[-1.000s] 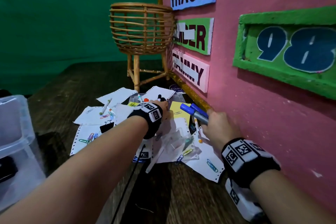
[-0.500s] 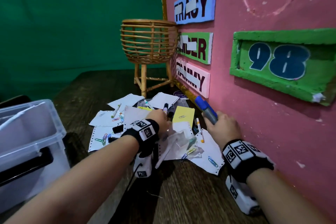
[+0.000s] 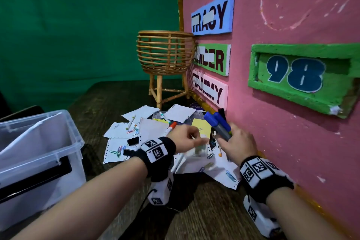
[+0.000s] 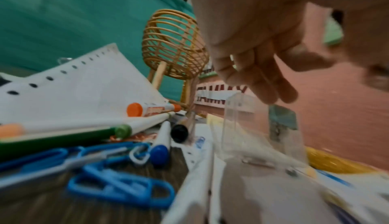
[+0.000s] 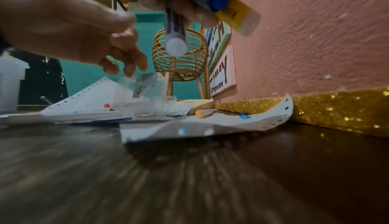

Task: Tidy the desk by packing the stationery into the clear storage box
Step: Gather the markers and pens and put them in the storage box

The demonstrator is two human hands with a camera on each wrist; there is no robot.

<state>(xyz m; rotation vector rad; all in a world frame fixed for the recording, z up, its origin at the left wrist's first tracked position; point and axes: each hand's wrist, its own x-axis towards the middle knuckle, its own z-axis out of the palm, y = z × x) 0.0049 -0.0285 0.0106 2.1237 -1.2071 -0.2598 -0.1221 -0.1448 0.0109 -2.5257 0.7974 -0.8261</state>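
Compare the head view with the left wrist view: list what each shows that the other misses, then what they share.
Head only: the clear storage box at the left, the right hand gripping a bundle of blue-capped markers, and the 98 sign.

Left wrist only: close up, blue paper clips on the desk and a black-capped pen.

Both: the left hand reaching over the pile, the orange-capped marker, punched white paper and the rattan basket.

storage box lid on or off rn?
Off. The clear storage box shows an open top, rim exposed, interior walls visible in the head view. No lid in view.
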